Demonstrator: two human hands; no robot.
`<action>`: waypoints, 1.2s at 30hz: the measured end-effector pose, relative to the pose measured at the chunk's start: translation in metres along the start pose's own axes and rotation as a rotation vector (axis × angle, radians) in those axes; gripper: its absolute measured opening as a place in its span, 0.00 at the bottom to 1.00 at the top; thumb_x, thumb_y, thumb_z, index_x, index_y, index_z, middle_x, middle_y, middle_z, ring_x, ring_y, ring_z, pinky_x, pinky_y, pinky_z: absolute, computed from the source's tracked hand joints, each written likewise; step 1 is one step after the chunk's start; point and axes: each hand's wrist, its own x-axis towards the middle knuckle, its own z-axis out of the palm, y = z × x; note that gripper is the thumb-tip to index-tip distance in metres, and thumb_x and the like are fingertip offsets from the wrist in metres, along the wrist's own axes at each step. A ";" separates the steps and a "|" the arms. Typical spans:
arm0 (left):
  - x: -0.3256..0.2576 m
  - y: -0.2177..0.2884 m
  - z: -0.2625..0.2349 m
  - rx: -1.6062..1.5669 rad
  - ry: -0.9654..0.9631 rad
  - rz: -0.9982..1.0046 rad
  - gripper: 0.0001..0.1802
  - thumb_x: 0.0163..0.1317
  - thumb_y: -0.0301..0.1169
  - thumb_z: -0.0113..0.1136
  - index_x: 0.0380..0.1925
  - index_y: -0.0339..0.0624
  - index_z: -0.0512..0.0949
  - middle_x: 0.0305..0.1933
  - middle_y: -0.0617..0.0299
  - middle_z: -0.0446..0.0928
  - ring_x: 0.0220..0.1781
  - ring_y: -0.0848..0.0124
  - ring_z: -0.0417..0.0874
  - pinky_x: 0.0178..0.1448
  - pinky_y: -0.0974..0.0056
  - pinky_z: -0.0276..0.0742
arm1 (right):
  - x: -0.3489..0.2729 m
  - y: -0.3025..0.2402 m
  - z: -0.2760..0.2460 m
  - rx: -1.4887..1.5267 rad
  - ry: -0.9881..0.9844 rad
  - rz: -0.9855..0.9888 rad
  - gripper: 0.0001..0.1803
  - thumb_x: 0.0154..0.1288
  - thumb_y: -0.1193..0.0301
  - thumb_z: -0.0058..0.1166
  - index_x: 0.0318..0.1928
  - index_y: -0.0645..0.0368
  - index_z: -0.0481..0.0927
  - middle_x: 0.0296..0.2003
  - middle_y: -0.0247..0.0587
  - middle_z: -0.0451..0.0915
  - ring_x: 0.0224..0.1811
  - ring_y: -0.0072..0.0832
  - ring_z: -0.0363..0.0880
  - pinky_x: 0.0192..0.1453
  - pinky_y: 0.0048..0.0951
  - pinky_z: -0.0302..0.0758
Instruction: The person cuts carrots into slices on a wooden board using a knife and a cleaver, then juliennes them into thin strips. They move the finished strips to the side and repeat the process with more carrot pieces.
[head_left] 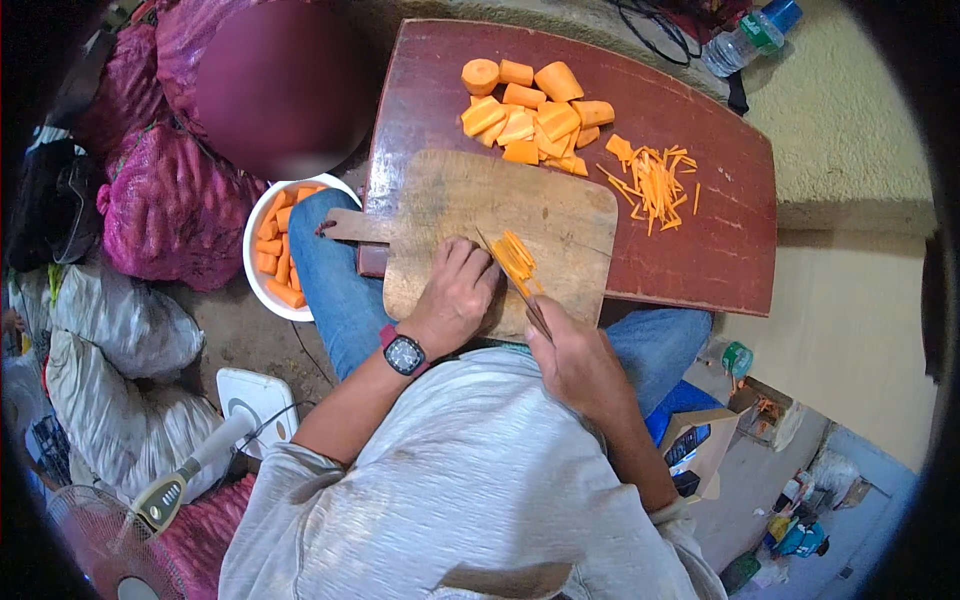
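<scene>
Two grips: left hand pins carrot slices; right hand closed round knife; carrot chunks beyond.

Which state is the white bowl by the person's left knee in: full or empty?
Partly full: the white bowl holds orange carrot pieces, with bare white bottom showing.

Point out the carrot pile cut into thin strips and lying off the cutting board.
The strips at the right of the red table. The chunks beside them are thick blocks, and the bowl holds long pieces.

Bottle label: green band on clear bottle, far right corner.
Cardboard box: brown, open, beside person's right knee.
</scene>
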 end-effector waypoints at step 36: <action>-0.011 -0.032 -0.021 0.166 0.147 -0.269 0.12 0.64 0.25 0.73 0.47 0.39 0.86 0.48 0.51 0.79 0.55 0.48 0.79 0.63 0.44 0.71 | 0.017 0.084 -0.081 0.114 0.365 0.021 0.16 0.80 0.67 0.59 0.59 0.64 0.83 0.40 0.65 0.88 0.46 0.65 0.89 0.50 0.54 0.83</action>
